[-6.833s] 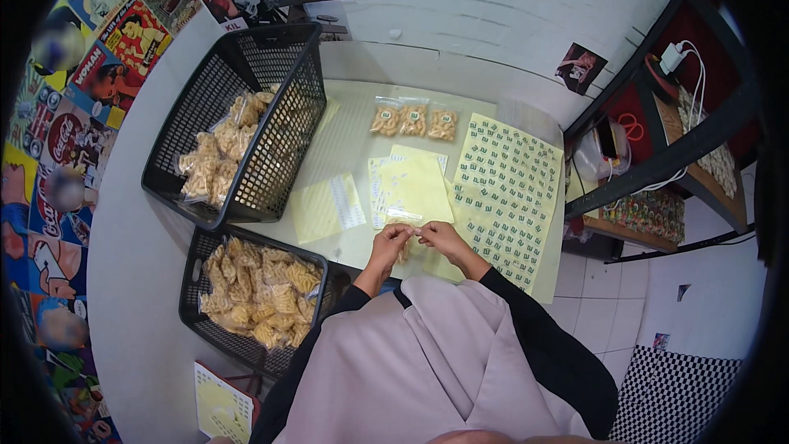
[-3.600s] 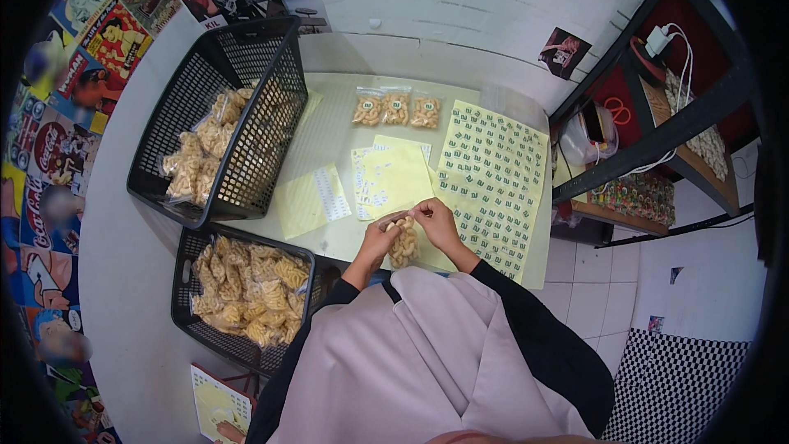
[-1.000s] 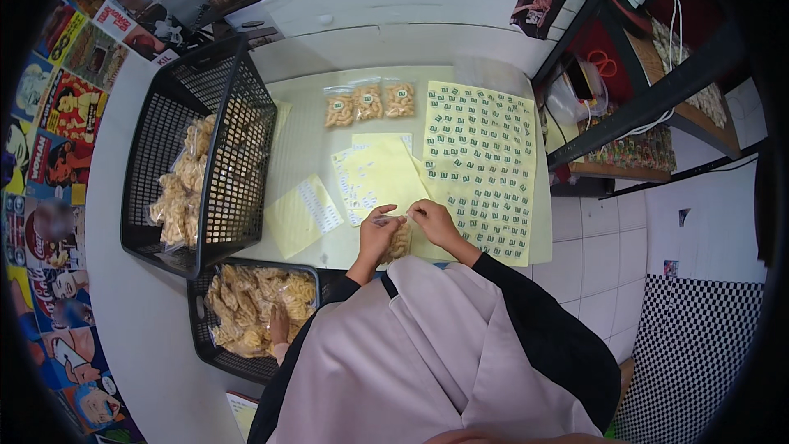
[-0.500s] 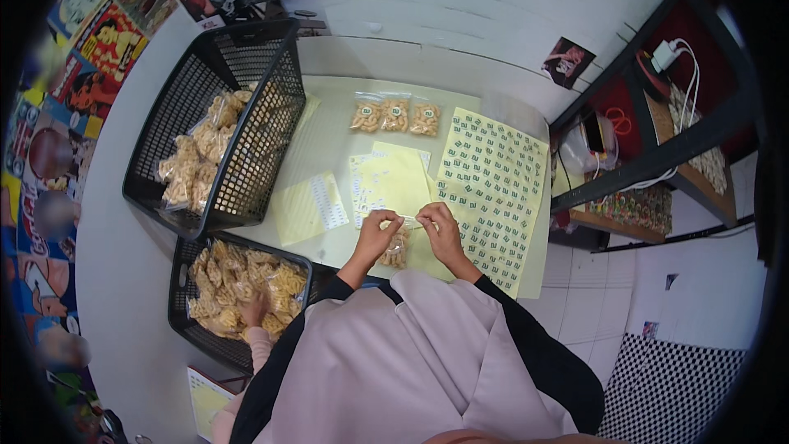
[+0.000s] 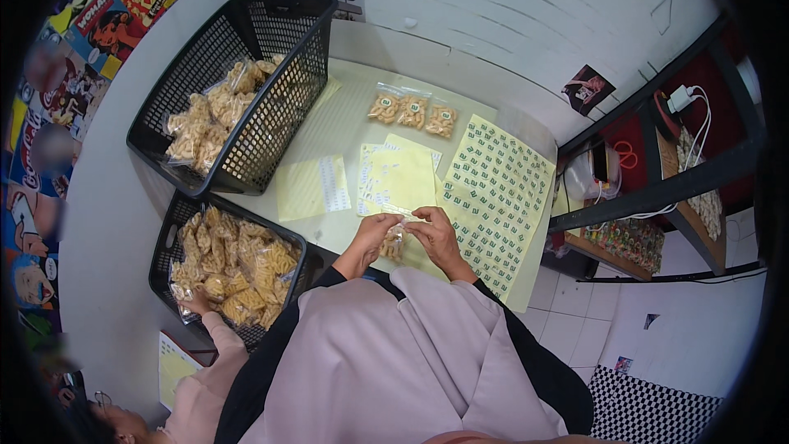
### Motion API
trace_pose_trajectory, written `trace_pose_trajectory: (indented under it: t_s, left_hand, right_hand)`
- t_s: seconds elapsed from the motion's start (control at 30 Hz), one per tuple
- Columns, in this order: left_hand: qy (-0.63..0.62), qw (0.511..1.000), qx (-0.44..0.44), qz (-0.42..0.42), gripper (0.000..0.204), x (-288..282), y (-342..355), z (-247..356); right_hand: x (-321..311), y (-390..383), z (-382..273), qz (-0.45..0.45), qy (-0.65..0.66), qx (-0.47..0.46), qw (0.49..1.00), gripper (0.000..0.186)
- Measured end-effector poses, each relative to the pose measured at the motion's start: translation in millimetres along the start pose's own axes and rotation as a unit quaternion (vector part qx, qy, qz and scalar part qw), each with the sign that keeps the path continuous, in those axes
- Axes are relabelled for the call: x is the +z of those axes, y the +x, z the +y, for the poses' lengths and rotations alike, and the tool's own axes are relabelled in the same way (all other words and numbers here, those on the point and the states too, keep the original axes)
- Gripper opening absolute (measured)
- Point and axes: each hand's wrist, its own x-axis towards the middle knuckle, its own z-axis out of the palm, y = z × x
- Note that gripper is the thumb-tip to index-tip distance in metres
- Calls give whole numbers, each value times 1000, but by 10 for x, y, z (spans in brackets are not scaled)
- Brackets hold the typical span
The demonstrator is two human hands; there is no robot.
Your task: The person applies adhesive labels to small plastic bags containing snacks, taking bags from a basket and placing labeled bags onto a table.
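A small clear plastic bag of pale-yellow snacks [image 5: 393,247] hangs upright between my hands, close to the table's near edge. My left hand [image 5: 372,238] pinches its top edge on one side. On the other side, the fingers of my right hand [image 5: 438,238] are closed on the same edge. The two sets of fingertips almost meet, and they partly cover the bag. Just beyond them lies a stack of yellow backing sheets [image 5: 401,181] with a few white labels. A large yellow sheet of small dark-green stickers [image 5: 501,189] spreads to the right of my right hand.
Three filled, stickered bags [image 5: 412,111] lie at the back of the table. Another yellow sheet [image 5: 308,189] is to the left. A tall black basket [image 5: 275,127] and a lower black crate [image 5: 171,234] hold bagged snacks. A co-worker's hand [image 5: 197,302] reaches into the crate. Shelving [image 5: 657,189] stands right.
The view has tilted and shifted. My fingertips have drawn closer together along the bag's top edge. The co-worker's hand has moved left in the crate, and more of that person shows.
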Motion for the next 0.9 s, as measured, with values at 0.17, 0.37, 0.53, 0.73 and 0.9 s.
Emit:
trace_pose_trajectory:
  t_s: [0.17,0.37,0.53,0.73,0.9]
  left_hand:
    - [-39,998,29,37,18,20,-22,0]
    - [-38,996,56,60,18,106,40,-126]
    - [-17,997,56,46,21,94,68,-188]
    - [130,975,139,114,31,-139,377,-417]
    - [492,818,210,213,59,-343,692,-642]
  right_hand:
    - [159,-89,54,44,199,203,958,15]
    - [334,-130,168,-34,454,442,773,20]
    - [324,-107,189,-23,462,440,770,17]
    - [325,-215,532,-20,244,402,882,18]
    - [332,-342,715,-51,133,388,910,22]
